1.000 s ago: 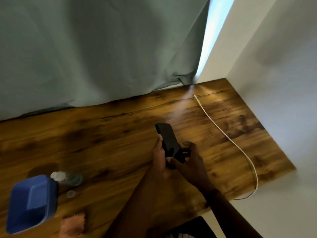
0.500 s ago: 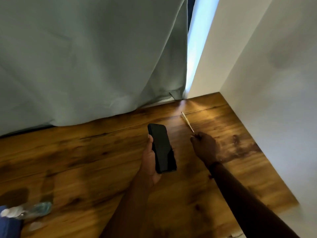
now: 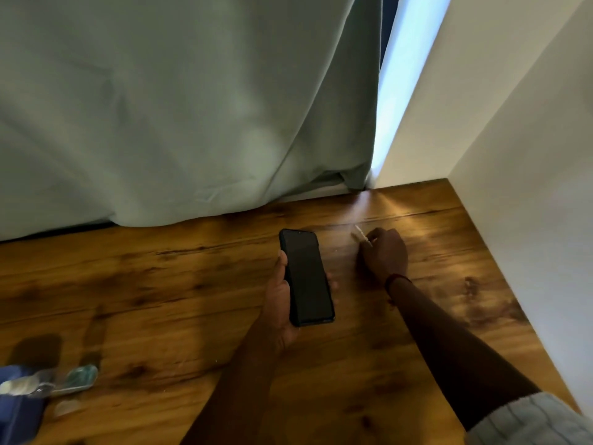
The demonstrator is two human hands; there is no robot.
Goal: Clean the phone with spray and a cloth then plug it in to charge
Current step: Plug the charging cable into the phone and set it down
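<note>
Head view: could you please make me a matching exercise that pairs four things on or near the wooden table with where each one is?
1. black rectangular phone
2. white charging cable end
3. clear plastic spray bottle
4. grey-green fabric curtain

A. lying on the brown wooden table, near left
B. gripped by the left hand
C. hanging behind the table
D. pinched by the right hand

Pairs: 1-B, 2-D, 3-A, 4-C.

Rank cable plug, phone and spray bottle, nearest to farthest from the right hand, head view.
1. cable plug, at the fingertips of the right hand.
2. phone, just left, held in the left hand.
3. spray bottle, lying far left.
</note>
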